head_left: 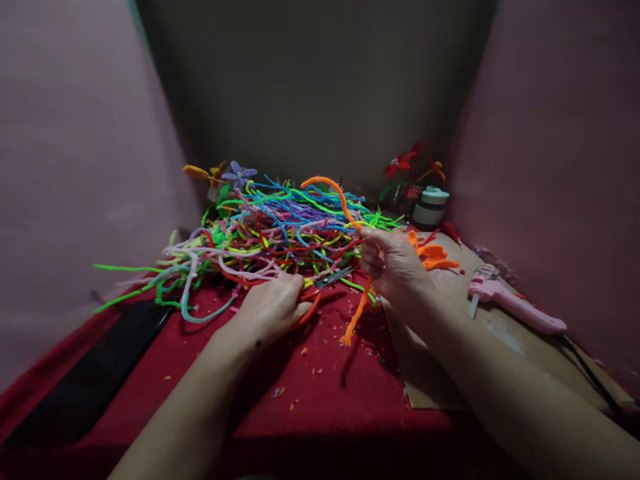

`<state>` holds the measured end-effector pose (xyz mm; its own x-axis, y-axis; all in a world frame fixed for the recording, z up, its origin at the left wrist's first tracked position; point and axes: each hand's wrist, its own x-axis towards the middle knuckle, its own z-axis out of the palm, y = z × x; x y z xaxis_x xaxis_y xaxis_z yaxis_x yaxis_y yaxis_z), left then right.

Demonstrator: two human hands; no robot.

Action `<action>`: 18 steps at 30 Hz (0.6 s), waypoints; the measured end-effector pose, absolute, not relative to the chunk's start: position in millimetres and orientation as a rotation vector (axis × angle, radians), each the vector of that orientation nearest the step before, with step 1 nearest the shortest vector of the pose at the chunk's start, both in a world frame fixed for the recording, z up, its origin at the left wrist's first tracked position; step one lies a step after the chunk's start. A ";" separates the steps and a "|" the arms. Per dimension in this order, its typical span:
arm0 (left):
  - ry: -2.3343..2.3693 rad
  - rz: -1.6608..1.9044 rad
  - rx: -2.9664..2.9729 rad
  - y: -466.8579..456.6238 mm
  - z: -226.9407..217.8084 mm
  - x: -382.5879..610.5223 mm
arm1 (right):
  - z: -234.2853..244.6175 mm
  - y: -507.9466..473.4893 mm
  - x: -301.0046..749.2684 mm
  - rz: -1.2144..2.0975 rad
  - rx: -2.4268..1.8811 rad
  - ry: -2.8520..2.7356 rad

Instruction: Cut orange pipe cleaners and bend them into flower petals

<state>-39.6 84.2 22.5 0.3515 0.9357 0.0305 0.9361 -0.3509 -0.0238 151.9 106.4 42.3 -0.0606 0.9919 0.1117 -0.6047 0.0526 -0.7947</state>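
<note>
My left hand (pixel 275 301) is closed on a pair of scissors (pixel 333 278) with orange and yellow handles, its blades pointing right. In my closed right hand (pixel 393 260) is an orange pipe cleaner (pixel 334 189). One end curves up and to the left, and the other hangs below the fist, looking twisted near its tip. A large tangled heap of coloured pipe cleaners (pixel 295 227) lies behind both hands. Just beyond my right wrist sit orange looped petals (pixel 434 256), partly hidden by the hand.
A pink glue gun (pixel 517 303) rests on a cardboard sheet (pixel 425 380) at right. Behind it stands a lidded jar (pixel 431 207). A black flat object (pixel 90 373) lies at left. Pipe-cleaner flowers (pixel 240 175) stand at the back. Small fluff scraps dot the red cloth (pixel 340 407).
</note>
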 end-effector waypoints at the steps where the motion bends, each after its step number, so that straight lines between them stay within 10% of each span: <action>1: -1.749 -0.067 -2.597 87.8 24.9 -39.7 | 41.0 105.9 150.5 1.490 -0.605 -0.817; 11: -1.861 -2.514 -2.900 89.7 66.7 0.1 | 30.4 90.6 132.1 1.734 -0.529 -0.913; 18: -1.762 -2.924 -2.275 100.1 55.0 18.1 | 27.9 86.9 120.4 1.696 -0.719 -0.826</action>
